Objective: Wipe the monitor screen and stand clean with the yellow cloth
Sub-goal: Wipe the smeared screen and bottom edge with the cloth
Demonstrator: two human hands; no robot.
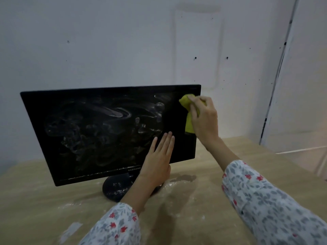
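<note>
A black monitor stands on a wooden table, tilted back, its dark screen covered in whitish smears across the middle and left. The strip of screen at the right looks dark and free of smears. My right hand is shut on the yellow cloth and presses it against the screen's upper right corner. My left hand lies flat with fingers together against the lower right part of the screen. The round black stand under the monitor carries white dust and is partly hidden by my left forearm.
The wooden table shows white powdery streaks around the stand and toward the front left. A pale wall rises close behind the monitor. A white panel or door leans at the far right, beyond the table's right edge.
</note>
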